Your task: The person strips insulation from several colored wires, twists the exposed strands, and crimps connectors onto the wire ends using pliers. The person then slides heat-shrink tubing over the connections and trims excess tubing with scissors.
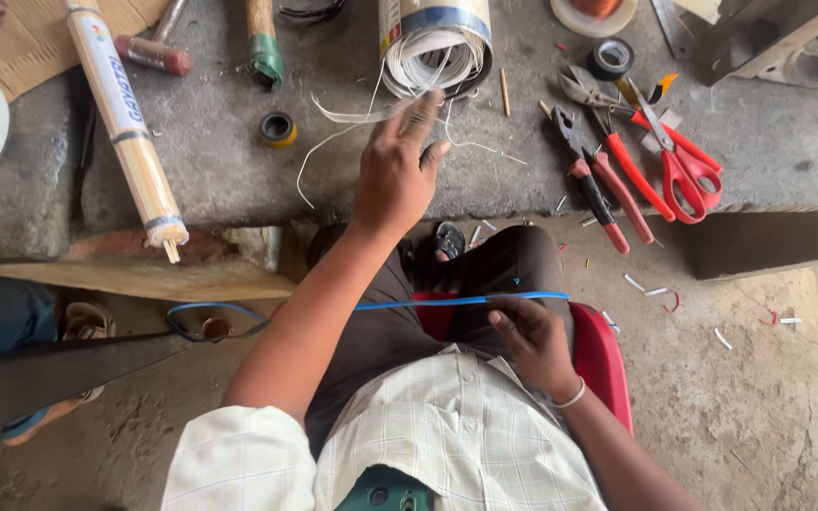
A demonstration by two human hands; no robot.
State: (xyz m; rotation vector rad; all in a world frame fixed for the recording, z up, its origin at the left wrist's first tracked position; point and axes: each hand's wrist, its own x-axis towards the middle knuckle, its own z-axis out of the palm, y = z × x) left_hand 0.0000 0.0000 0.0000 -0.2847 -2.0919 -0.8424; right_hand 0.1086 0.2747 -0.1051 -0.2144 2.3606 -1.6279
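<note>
Seen from above, a seated person's left hand [400, 170] reaches over the near edge of a grey concrete worktop [239, 170], fingers loosely spread, fingertips touching thin white strips [371, 114] that spill from a can [435, 43] lying at the far edge. The right hand [532, 341], over the lap, pinches a blue wire [428, 303] that runs leftward. Red-handled pliers [608, 185] and scissors [679, 156] lie toward the worktop's right end.

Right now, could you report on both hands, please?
Left hand reaching into white strips. Right hand pinching blue wire. Pliers, scissors lie aside.
</note>
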